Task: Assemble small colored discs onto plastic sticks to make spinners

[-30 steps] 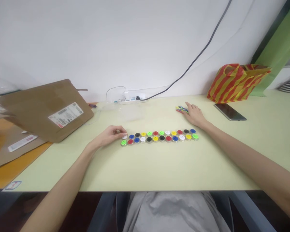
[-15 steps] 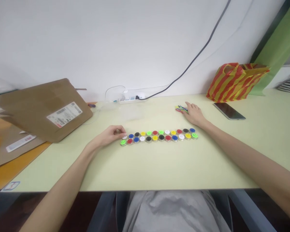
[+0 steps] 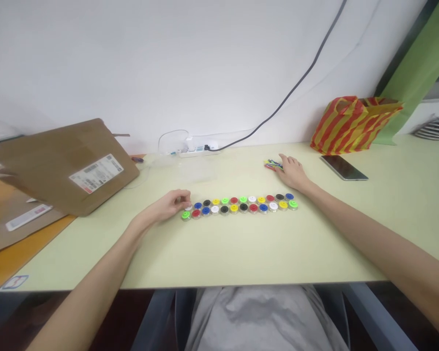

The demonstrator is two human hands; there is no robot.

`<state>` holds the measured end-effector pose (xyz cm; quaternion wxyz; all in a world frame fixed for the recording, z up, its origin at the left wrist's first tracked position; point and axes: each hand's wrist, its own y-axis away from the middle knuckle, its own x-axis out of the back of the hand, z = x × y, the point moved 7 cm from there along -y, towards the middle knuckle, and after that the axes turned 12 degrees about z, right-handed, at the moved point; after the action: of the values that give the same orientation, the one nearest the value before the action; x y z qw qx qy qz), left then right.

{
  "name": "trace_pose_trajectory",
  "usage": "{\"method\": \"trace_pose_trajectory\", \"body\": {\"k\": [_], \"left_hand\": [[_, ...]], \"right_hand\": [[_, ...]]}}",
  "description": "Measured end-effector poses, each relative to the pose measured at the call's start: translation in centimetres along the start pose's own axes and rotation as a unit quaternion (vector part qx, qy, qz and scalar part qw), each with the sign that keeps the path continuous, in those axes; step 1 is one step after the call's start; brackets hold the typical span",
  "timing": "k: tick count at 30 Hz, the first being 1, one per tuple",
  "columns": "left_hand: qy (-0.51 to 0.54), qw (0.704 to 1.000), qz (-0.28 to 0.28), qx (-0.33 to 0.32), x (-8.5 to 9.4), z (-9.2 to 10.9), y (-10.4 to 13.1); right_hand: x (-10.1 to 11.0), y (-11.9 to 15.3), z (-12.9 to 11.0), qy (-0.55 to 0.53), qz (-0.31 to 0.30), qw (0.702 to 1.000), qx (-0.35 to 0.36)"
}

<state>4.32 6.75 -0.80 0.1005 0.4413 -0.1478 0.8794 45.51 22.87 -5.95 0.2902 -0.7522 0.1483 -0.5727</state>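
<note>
Two close rows of small clear round pots with coloured lids (image 3: 234, 208) run across the table, in red, blue, white, black, yellow and green. At their left end, my left hand (image 3: 171, 204) has thumb and fingers pinched together, right beside the white-lidded pot (image 3: 189, 207) of the back row. Whether anything is in that pinch is hidden. Farther back on the right, my right hand (image 3: 293, 173) lies on the table with fingers apart. Its fingertips and thumb touch or partly cover a bundle of thin multicoloured strips (image 3: 272, 165).
A cardboard box (image 3: 62, 165) with a label leans at the left. A power strip (image 3: 199, 149) with a black cable (image 3: 289, 95) sits against the wall. At the right are a phone or tablet (image 3: 344, 167) and a red-and-yellow striped bag (image 3: 353, 126).
My left fingers have drawn slightly up and back from the white-lidded pot, pinched closer together. My right hand stays by the strips. The whole view has shifted a little.
</note>
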Motion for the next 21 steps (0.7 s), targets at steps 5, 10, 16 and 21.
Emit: {"method": "trace_pose_trajectory", "body": {"k": [5,10,16,21], "left_hand": [[0.001,1.000,0.017,0.003,0.1,0.1,0.3],[0.009,0.999,0.027,0.015,0.3,-0.5,0.4],[0.003,0.999,0.029,0.036,0.7,-0.5,0.4],[-0.022,0.995,0.093,0.002,2.4,-0.1,-2.4]], "right_hand": [[0.1,0.1,-0.2,0.006,-0.006,1.000,0.003],[0.0,0.1,-0.3,0.008,0.005,1.000,0.010],[0.0,0.0,-0.4,0.009,0.009,1.000,0.012],[0.8,0.1,-1.4,-0.003,0.019,1.000,0.020]]}}
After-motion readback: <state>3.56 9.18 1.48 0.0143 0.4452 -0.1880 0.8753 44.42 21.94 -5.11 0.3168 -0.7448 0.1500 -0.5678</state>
